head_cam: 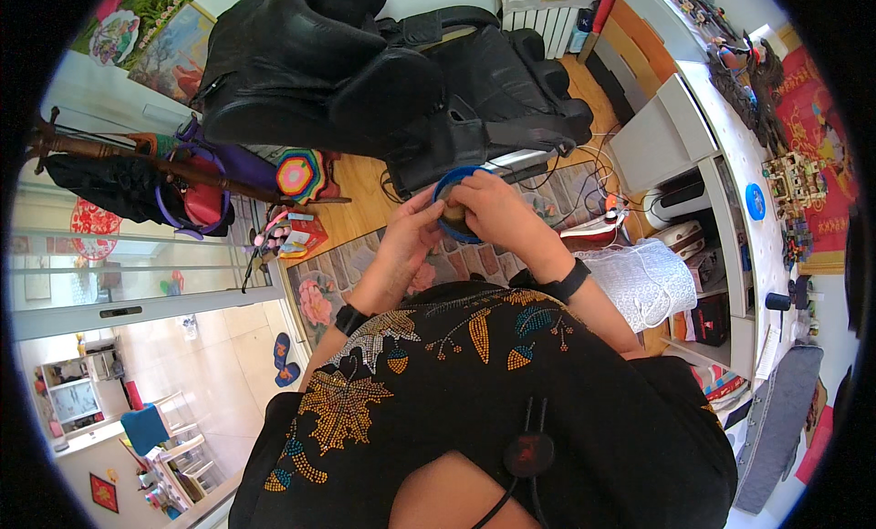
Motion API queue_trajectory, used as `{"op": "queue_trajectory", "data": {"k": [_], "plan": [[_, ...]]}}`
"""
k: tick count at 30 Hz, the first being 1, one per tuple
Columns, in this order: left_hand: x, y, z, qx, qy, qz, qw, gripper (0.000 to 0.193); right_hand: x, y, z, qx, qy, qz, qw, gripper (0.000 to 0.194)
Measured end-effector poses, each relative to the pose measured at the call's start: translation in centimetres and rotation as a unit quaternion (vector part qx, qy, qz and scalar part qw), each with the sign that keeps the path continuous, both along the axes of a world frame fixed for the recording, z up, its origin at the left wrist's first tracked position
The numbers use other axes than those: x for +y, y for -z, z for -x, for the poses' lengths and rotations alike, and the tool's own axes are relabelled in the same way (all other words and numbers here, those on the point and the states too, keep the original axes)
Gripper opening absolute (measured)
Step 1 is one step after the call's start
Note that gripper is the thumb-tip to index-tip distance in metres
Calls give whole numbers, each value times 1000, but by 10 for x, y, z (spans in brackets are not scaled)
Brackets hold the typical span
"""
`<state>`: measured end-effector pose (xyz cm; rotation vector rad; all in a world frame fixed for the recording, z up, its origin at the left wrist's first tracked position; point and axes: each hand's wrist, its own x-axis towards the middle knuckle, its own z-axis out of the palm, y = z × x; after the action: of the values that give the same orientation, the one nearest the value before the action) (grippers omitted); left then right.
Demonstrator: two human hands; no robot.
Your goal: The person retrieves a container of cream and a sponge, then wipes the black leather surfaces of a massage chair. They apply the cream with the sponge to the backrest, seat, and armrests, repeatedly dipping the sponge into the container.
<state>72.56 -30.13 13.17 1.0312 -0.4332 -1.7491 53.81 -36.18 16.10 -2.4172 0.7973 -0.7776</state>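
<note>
My left hand (pixel 413 229) grips the left side of a round container with a blue rim (pixel 460 236), held in front of my body. The container's mouth faces up towards me, and something brownish shows inside. From the right, my right hand (pixel 494 211) reaches over the rim with its fingers inside. Whether those fingers pinch anything is hidden by the hand itself. Each wrist wears a dark band. A round blue lid (pixel 755 200) lies on the white cabinet top to the right, apart from both hands.
A black massage chair (pixel 404 98) stands ahead, beyond a brick-and-flower patterned mat (pixel 369 255). Cables (pixel 602 159) trail over the floor at right, near a white patterned bag (pixel 633 283). A wooden coat stand (pixel 198 177) and a sliding glass door (pixel 137 310) are on the left.
</note>
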Motion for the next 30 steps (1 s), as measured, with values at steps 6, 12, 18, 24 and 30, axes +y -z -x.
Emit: {"op": "queue_trajectory", "data": {"k": [6, 12, 18, 24, 30], "plan": [[-3, 5, 9, -33, 13, -12, 999, 46, -6, -2, 32, 137, -122, -106, 977, 24], [-6, 3, 5, -21, 30, -22, 999, 47, -16, -6, 29, 52, -36, 41, 997, 13], [-9, 22, -11, -26, 20, -57, 998, 47, -3, 25, 1, 28, -9, -49, 998, 12], [-20, 48, -28, -15, 16, -80, 997, 47, -20, 49, -9, 94, -65, -165, 980, 19], [-41, 76, -51, 11, 35, -97, 995, 49, -38, 53, -31, 115, -70, -228, 964, 22]]}}
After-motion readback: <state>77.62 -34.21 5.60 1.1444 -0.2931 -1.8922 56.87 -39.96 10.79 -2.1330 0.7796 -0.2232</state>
